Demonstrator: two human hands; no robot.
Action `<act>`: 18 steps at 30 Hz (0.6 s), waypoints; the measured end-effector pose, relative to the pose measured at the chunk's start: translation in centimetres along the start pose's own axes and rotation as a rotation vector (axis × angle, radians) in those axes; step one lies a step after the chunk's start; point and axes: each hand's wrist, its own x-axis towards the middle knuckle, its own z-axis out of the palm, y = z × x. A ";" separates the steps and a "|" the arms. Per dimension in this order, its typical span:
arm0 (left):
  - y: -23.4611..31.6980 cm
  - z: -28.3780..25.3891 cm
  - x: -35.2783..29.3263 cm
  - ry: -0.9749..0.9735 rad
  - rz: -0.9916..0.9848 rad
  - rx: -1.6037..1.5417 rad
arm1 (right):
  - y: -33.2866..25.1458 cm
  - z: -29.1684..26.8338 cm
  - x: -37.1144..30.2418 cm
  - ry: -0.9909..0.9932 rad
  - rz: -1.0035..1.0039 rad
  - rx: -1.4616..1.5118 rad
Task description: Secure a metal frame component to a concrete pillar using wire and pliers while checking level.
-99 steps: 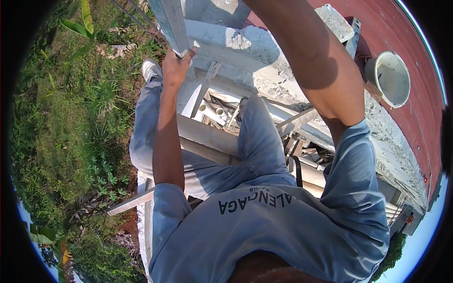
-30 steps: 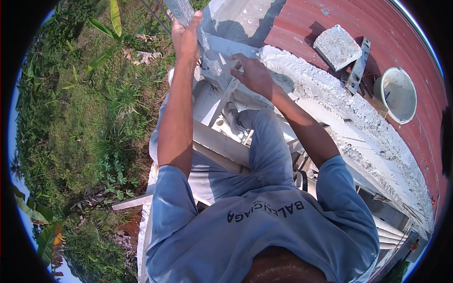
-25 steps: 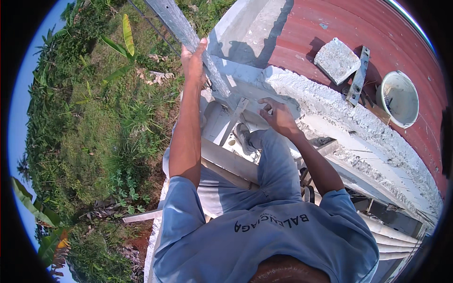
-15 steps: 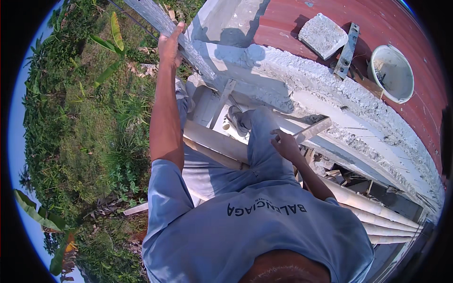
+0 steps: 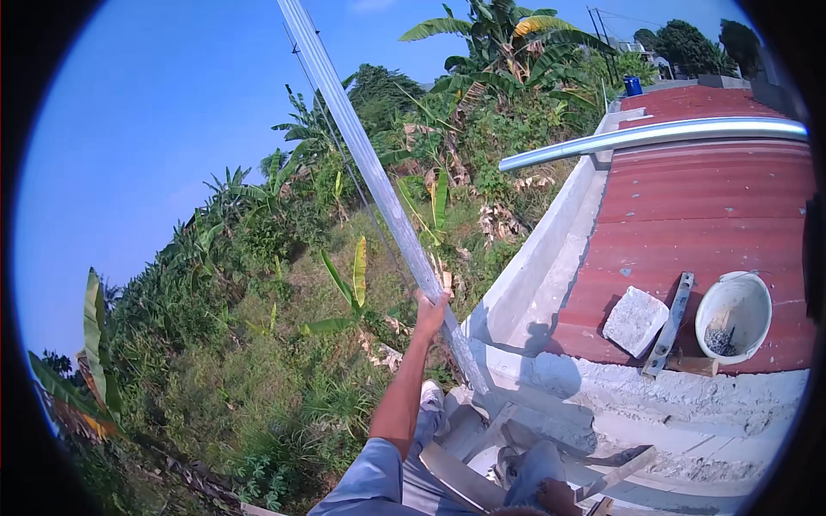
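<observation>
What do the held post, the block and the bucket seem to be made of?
Post: probably metal, dull silver-grey; its long straight ridges suggest it, though not which metal.
Block: perhaps concrete, unfinished; its surface is pale and rough.
Bucket: likely plastic, off-white; its thin, fairly smooth wall suggests it.

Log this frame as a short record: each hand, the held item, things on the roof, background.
left hand: closed around the post
right hand: low in view, grip unclear
held item: grey post, tilted
red roof: pale block, flat bar, bucket, left to right
background: green slope
</observation>
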 end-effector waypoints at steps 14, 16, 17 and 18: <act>4.8 -0.2 0.7 0.004 -0.115 0.032 | 0.4 1.3 -1.5 0.217 -0.140 0.200; 5.3 -0.1 -0.3 0.026 -0.120 0.064 | 1.0 2.3 -1.0 0.213 -0.128 0.214; 4.3 1.2 0.6 -0.003 -0.089 0.077 | 0.7 2.1 -1.1 0.171 -0.079 0.150; 2.2 -0.5 0.7 0.026 -0.078 0.080 | 0.5 1.0 -0.9 0.093 -0.064 0.048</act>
